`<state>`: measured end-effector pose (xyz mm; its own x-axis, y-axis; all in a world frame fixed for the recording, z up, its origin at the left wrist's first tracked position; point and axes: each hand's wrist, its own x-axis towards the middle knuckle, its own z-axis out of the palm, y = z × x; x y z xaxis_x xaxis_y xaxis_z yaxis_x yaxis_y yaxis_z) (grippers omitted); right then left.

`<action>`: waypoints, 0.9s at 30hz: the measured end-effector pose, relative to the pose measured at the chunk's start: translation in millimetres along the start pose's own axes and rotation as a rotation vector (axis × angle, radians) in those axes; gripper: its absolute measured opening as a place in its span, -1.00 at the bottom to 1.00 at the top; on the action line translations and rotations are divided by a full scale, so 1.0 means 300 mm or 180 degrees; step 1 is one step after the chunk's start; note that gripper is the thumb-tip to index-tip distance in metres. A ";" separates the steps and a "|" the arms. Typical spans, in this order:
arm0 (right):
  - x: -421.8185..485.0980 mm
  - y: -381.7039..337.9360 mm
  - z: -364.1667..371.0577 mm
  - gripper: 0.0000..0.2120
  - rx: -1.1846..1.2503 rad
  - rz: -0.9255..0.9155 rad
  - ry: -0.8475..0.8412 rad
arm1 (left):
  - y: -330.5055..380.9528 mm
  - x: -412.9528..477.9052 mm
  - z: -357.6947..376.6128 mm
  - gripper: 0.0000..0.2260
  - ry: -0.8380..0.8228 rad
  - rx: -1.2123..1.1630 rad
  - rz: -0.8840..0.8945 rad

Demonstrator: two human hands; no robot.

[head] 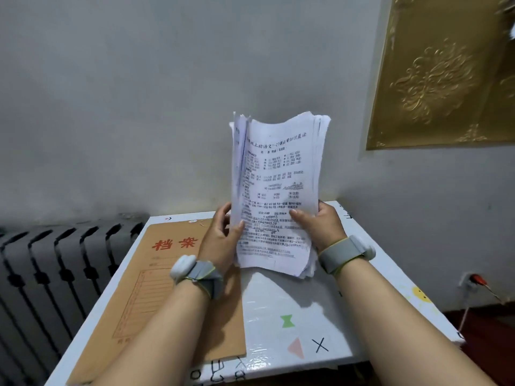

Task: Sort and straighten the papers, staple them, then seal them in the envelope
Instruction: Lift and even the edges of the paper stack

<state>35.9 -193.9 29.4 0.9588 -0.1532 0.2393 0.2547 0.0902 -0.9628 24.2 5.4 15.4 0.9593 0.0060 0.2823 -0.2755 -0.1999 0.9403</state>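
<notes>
A thick stack of printed white papers (278,174) stands upright over the small white table (278,307), its bottom edge resting on or just above the tabletop. My left hand (223,232) grips the stack's lower left edge and my right hand (320,221) grips its lower right edge. The sheets' top edges are uneven and slightly fanned. A brown kraft envelope (156,288) with red characters lies flat on the table's left half, partly under my left forearm. No stapler is in view.
A grey radiator (55,263) stands left of the table. Behind the table rises a white wall, with a gold embossed panel (440,73) at upper right. A wall socket with a red plug (473,280) sits low on the right.
</notes>
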 end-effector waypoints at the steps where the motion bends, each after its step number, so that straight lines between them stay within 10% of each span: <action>1: -0.003 -0.008 -0.004 -0.85 0.0007 -0.0145 0.0136 | 0.005 0.002 0.020 -0.69 0.0034 -0.0065 0.0103; 27: -0.036 -0.086 -0.140 -0.77 0.0305 0.0282 0.0175 | 0.112 0.064 0.060 -0.70 -0.0134 -0.0978 0.0003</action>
<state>13.6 -235.9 46.4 0.9704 -0.1939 0.1440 0.1827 0.1991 -0.9628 34.4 -19.0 49.1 0.9590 -0.0358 0.2812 -0.2762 0.1056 0.9553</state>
